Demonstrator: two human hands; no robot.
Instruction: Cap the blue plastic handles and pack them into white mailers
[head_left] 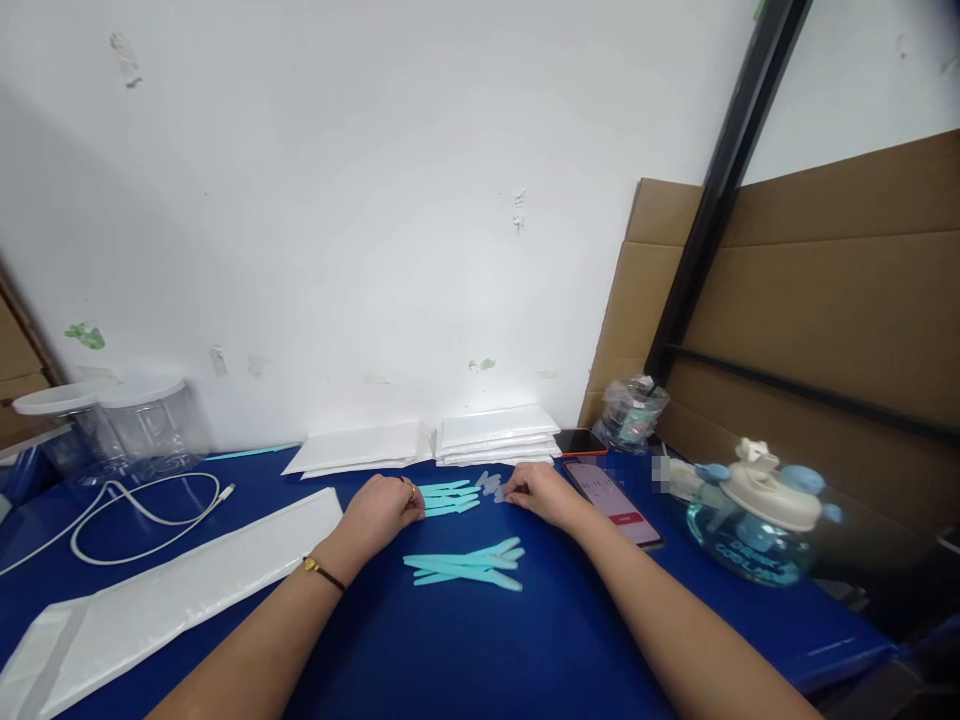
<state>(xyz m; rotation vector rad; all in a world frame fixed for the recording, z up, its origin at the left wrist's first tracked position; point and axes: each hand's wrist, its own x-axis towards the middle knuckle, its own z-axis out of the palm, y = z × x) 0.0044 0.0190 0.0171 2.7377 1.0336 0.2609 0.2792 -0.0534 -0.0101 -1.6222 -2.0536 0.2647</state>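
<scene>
Several turquoise eyebrow razors [454,498] lie side by side on the blue table, their bent heads pointing right. My left hand [386,508] is closed at their handle ends, the fingertips pinched on one razor. To the right of these heads sit several small translucent blade covers [491,484]. Thumb and forefinger of my right hand [538,492] are pinched on the nearest cover; part of it is hidden. Closer to me, a crossed pile of turquoise razors [465,563] rests between my forearms, with paler covered-looking tips at its right end.
White padded mailers [495,437] are stacked against the wall, and a long one [180,590] lies at left beside a white cable [150,553]. Clear jars [154,430] stand far left. A lit phone [615,505] and a drink bottle [757,515] are on the right.
</scene>
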